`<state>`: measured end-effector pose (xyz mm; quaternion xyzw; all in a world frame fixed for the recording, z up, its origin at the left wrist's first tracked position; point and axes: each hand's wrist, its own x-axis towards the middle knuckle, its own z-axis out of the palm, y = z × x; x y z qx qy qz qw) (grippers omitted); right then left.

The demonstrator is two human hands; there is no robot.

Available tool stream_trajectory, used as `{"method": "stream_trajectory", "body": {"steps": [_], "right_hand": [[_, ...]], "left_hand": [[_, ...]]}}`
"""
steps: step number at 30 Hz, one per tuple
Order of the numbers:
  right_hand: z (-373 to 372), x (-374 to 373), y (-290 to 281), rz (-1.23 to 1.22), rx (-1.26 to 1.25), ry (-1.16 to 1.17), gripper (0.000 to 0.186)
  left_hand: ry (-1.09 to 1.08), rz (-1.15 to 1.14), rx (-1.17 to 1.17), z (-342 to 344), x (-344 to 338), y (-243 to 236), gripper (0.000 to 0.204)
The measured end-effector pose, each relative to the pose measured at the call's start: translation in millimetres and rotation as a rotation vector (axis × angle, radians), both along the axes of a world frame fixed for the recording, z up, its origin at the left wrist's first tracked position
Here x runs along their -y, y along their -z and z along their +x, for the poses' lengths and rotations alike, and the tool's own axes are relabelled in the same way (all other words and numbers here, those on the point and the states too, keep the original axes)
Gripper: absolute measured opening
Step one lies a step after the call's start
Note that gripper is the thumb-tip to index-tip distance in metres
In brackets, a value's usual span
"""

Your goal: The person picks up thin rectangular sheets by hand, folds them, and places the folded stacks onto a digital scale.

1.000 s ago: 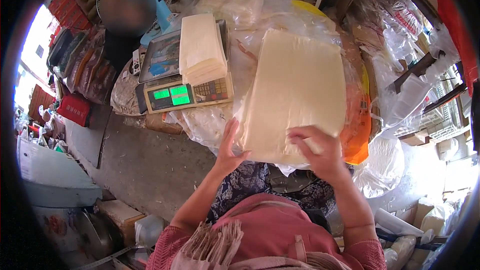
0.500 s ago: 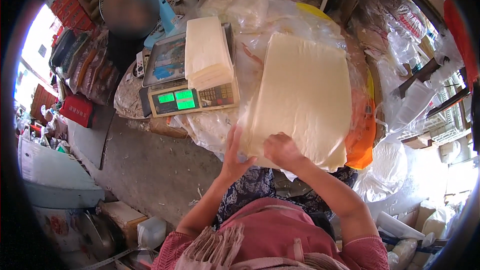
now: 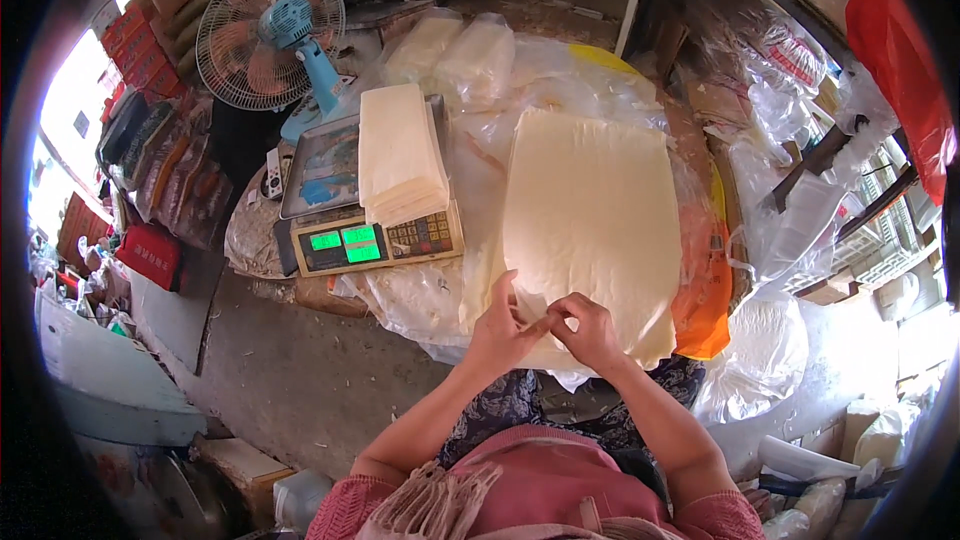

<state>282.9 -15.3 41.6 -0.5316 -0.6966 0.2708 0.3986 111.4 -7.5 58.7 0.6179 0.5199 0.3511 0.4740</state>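
A broad stack of thin, cream-coloured, slightly wrinkled sheets [image 3: 590, 210] lies before me on the plastic-covered table. At its near edge are both my hands. My left hand [image 3: 497, 328] is open, its index finger raised and its thumb stretched toward the right hand. My right hand [image 3: 588, 332] pinches, thumb and index finger forming a small loop; its fingertips meet the left thumb, and whatever lies between them is too small to make out. Left of the stack, a folded pile of similar cream sheets [image 3: 400, 155] rests on a digital scale [image 3: 425, 233] with lit green displays.
Clear plastic sheeting [image 3: 400, 300] covers the table. Two plastic-wrapped cream packs [image 3: 478, 55] sit at the back. A blue fan [image 3: 290, 20] stands far left, beside a remote control [image 3: 273, 175]. An orange bag [image 3: 703, 305] hangs at the right edge. Shelving with plastic bags [image 3: 810, 210] stands farther right.
My right hand has gone from a loose fist on the stack to a pinch, and my hands have come together at the near edge. The whole view has shifted slightly.
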Motion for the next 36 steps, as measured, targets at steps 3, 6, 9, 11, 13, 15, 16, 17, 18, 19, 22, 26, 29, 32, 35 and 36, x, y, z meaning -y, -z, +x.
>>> {"method": "stream_trajectory", "body": {"steps": [3, 6, 9, 11, 13, 15, 16, 17, 18, 19, 22, 26, 29, 32, 35, 36], "right_hand": [[25, -20, 15, -0.221, -0.305, 0.245, 0.011], [66, -32, 10, -0.179, -0.737, 0.493, 0.012], [55, -5, 12, -0.193, -0.249, 0.119, 0.037], [18, 12, -2, -0.191, 0.224, -0.021, 0.055], [15, 10, 25, -0.144, 0.327, -0.087, 0.050], [41, -13, 54, -0.334, 0.328, 0.049, 0.046], [54, -21, 58, -0.535, 0.320, 0.158, 0.044], [66, -36, 30, -0.521, 0.387, 0.228, 0.041], [87, -51, 1, -0.363, 0.372, 0.339, 0.033], [109, -66, -39, -0.081, 0.324, 0.422, 0.027], [110, -64, -179, 0.334, 0.298, 0.555, 0.020], [74, -21, -208, 0.542, 0.489, 0.394, 0.029], [58, 4, -146, 0.681, 0.687, 0.075, 0.034], [53, 28, -68, 0.524, 0.783, -0.019, 0.032], [64, 42, -11, 0.415, 0.735, -0.144, 0.030], [73, 47, -1, 0.230, 0.756, -0.253, 0.033]], "left_hand": [[-0.094, 0.063, -0.179, -11, -1, 33, 0.070], [-0.055, 0.154, -0.486, -10, 11, 40, 0.062], [0.002, 0.579, -0.754, 3, 3, 49, 0.050], [0.128, 0.679, -0.701, 13, -5, 43, 0.036], [0.204, 0.469, -0.692, 17, -17, 75, 0.053], [0.209, 0.449, -0.783, 27, -20, 76, 0.060], [0.184, 0.510, -0.795, 27, -19, 81, 0.064], [0.154, 0.560, -0.812, 24, -18, 86, 0.068], [0.169, 0.567, -0.805, 27, -18, 87, 0.068], [0.188, 0.512, -0.831, 29, -19, 88, 0.069], [0.213, 0.422, -0.872, 28, -18, 86, 0.071], [0.217, 0.414, -0.871, 26, -18, 82, 0.080], [0.053, 0.309, -0.354, 17, -27, 92, 0.087], [-0.027, 0.669, -0.081, 11, -26, 44, 0.093], [0.179, 0.815, -0.244, -9, -45, 66, 0.056], [0.417, 0.833, -0.442, -16, -47, 74, 0.044]]}}
